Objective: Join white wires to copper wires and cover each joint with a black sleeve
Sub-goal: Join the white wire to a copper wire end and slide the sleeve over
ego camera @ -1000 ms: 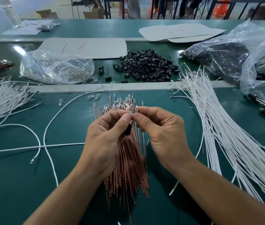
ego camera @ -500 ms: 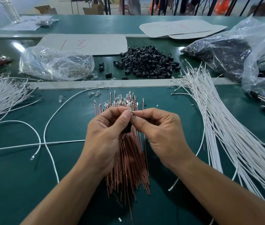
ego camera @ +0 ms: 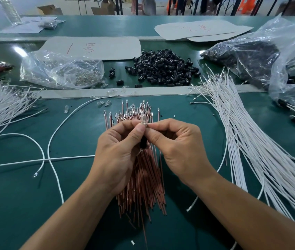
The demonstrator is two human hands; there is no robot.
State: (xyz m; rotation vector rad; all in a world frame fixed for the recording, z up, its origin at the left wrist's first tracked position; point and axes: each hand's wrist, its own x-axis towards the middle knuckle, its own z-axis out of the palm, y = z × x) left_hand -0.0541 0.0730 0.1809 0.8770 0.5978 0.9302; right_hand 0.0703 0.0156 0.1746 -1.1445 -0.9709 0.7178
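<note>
A short, matte black sleeve (ego camera: 143, 143) is held upright at the middle of the scene, just above a fanned bundle of thin, glossy copper wires (ego camera: 143, 183). Its top is pinched between the thumb and curled fingers of the left hand (ego camera: 119, 154). A small bright wire end (ego camera: 146, 124) at that top is pinched in the narrow grip of the right hand (ego camera: 179, 147). Smooth white wires (ego camera: 255, 150) are spread to the right on the matte green counter (ego camera: 25, 204). Farther off, a sleeve heap (ego camera: 163, 69) of ribbed black pieces lies beside a crinkled clear bag (ego camera: 61, 69).
</note>
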